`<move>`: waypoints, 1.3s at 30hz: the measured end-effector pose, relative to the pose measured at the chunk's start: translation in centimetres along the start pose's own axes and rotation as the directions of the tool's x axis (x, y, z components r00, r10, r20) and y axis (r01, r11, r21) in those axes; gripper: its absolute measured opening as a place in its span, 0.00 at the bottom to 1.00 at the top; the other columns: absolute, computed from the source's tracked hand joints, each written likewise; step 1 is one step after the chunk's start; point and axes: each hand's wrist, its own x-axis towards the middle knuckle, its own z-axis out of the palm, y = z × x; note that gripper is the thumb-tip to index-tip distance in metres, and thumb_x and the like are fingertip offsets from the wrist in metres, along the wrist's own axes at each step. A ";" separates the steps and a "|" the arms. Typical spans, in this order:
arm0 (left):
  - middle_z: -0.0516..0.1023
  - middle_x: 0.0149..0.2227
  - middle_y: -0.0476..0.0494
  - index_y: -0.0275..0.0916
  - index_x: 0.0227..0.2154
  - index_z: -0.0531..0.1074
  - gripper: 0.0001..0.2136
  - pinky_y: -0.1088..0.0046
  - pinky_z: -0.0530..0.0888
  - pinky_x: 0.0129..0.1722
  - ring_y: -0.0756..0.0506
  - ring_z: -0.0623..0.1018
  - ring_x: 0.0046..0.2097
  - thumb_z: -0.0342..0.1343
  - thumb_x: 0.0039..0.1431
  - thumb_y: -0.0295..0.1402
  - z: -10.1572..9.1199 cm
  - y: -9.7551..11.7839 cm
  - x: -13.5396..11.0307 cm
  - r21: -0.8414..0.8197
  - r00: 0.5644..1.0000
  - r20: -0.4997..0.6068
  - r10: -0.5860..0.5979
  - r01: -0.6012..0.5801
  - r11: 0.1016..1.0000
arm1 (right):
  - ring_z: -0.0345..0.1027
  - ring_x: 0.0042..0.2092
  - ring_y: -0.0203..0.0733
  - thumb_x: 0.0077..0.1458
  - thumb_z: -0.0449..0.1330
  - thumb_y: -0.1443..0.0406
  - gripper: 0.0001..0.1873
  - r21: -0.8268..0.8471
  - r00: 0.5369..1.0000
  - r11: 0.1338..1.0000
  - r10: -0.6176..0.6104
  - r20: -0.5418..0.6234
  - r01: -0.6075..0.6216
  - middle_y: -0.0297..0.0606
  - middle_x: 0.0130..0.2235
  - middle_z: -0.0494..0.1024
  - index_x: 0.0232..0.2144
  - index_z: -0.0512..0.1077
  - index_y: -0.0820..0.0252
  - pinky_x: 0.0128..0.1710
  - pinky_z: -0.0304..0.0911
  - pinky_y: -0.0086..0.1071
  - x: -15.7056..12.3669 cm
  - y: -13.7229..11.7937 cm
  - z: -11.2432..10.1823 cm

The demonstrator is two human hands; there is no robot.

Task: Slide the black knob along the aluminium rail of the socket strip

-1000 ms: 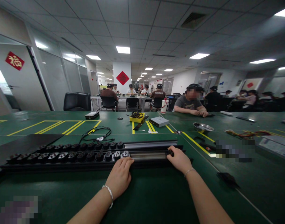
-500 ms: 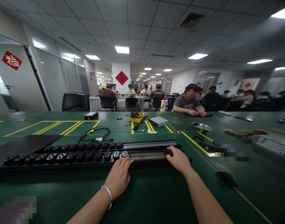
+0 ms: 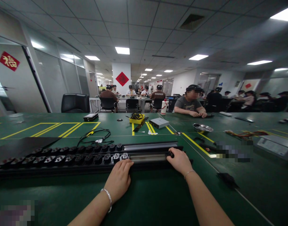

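Left hand [image 3: 117,178] rests on front rail [image 3: 147,157] beside dark modules [image 3: 89,158], grip unclear; right hand [image 3: 181,162] pinches small black piece [image 3: 171,154] near rail's right end.

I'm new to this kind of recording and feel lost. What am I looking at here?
No machine is at work here: these are a person's bare hands, seen by a camera worn on that person's head, looking forward and down.

On the green table lie two long dark rails, front and rear, partly filled with black plug-like pieces. Beyond them are a looped cable, a yellow tray of dark cable and a metal bowl.

The left hand rests at the front rail's near edge. The right hand's fingers touch a small dark piece near its right end; whether that piece is loose, I can't tell.
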 end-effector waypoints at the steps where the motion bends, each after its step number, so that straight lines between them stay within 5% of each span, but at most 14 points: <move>1: 0.67 0.48 0.43 0.39 0.47 0.62 0.21 0.61 0.62 0.53 0.44 0.65 0.51 0.45 0.47 0.20 0.0 0.0 0.0 0.003 1.000 -0.002 0.002 -0.002 1.000 | 0.63 0.41 0.40 0.46 0.51 0.63 0.13 -0.002 1.000 1.000 -0.003 0.004 0.003 0.37 0.37 0.72 0.36 0.68 0.57 0.42 0.51 0.32 0.0 0.0 -0.1; 39: 0.67 0.48 0.44 0.40 0.47 0.62 0.22 0.61 0.62 0.53 0.44 0.65 0.51 0.45 0.46 0.20 0.1 -0.1 -0.1 -0.003 1.000 -0.024 -0.002 0.002 1.000 | 0.63 0.41 0.41 0.46 0.51 0.65 0.15 0.067 0.998 0.997 0.041 0.041 -0.044 0.39 0.37 0.72 0.38 0.68 0.58 0.39 0.53 0.30 0.4 0.4 0.0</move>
